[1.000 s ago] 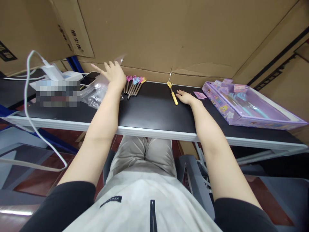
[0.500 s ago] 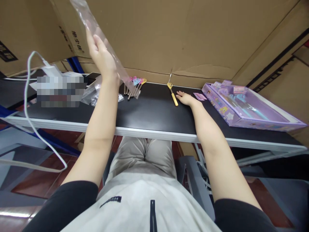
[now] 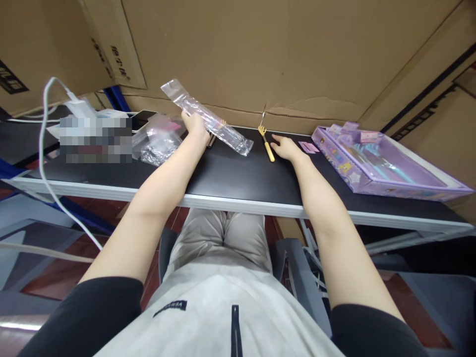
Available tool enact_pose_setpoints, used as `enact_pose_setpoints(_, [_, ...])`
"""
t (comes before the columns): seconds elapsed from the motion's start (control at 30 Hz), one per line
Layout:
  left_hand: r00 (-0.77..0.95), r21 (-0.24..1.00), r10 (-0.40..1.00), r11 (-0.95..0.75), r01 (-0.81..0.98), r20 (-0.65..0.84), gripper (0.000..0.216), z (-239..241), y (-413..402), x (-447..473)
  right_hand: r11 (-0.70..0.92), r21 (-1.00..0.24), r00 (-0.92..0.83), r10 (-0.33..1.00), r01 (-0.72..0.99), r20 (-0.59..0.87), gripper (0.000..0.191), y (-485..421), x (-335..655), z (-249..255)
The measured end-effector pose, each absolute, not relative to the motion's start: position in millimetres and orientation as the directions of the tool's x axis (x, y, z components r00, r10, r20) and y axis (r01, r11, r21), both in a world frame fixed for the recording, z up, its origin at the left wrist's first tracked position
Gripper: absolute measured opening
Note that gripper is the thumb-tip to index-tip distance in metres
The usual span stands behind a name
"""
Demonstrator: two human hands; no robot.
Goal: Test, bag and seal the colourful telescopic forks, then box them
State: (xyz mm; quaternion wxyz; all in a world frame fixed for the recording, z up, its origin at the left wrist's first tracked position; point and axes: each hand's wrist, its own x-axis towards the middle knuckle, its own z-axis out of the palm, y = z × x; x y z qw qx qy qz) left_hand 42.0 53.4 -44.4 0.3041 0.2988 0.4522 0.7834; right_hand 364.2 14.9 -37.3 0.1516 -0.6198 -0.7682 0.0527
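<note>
My left hand (image 3: 195, 128) is closed on a long clear plastic bag (image 3: 211, 120) and holds it slanted above the back of the table. Through and behind the film show parts of several small claw-headed back scratchers, with brown handle ends (image 3: 211, 142) just below my hand; the rest of them is covered. A yellow back scratcher (image 3: 267, 148) lies alone on the black tabletop, claw toward the cardboard. Just right of it my right hand (image 3: 284, 147) rests low over the table, thumb and index finger spread, holding nothing.
On the right stands a purple display box (image 3: 386, 166) with light-blue back scratchers inside. Small pink cards (image 3: 308, 147) lie beside it. Crumpled clear bags (image 3: 159, 144), a phone (image 3: 143, 120) and a white cable (image 3: 44, 124) are at left. Cardboard (image 3: 230, 54) walls the back.
My left hand has come down and to the right with the plastic bag, which now lies across the scratcher pile. The right hand's thumb and index finger have spread apart near the yellow scratcher.
</note>
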Motion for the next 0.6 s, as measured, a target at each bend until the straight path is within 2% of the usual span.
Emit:
enact_pose_setpoints(0.07, [-0.635, 0.89, 0.772, -0.306, -0.338, 0.025, 0.053, -38.1, 39.2, 50.3, 0.252, -0.272, -0.211, 0.962, 0.929, 0.171, 0.058, 12.8, 361.2, -36.4])
enact_pose_setpoints(0.13, [-0.618, 0.875, 0.782, -0.243, -0.419, -0.079, 0.068, -30.8, 25.1, 56.1, 0.265, -0.278, -0.225, 0.96, 0.923, 0.169, 0.057, 13.0, 360.7, -37.3])
enact_pose_setpoints(0.23, [-0.572, 0.841, 0.804, -0.187, -0.508, -0.166, 0.085, -23.8, 10.0, 63.4, 0.265, -0.286, -0.225, 0.96, 0.921, 0.164, 0.055, 15.1, 363.0, -39.6])
enact_pose_setpoints(0.33, [-0.526, 0.827, 0.828, -0.149, -0.542, -0.196, 0.09, -23.9, 6.1, 68.8, 0.257, -0.292, -0.221, 0.964, 0.921, 0.15, 0.053, 15.8, 365.1, -40.3])
enact_pose_setpoints(0.5, [-0.529, 0.909, 0.825, -0.048, -0.413, -0.197, 0.078, -34.4, 22.1, 66.3, 0.224, -0.29, -0.2, 0.973, 0.93, 0.111, 0.055, 10.8, 363.1, -36.9])
enact_pose_setpoints(0.6, [-0.466, 0.983, 0.882, -0.022, -0.183, -0.067, 0.059, -43.0, 35.8, 56.0, 0.21, -0.291, -0.189, 0.977, 0.934, 0.097, 0.056, 9.2, 362.3, -35.9])
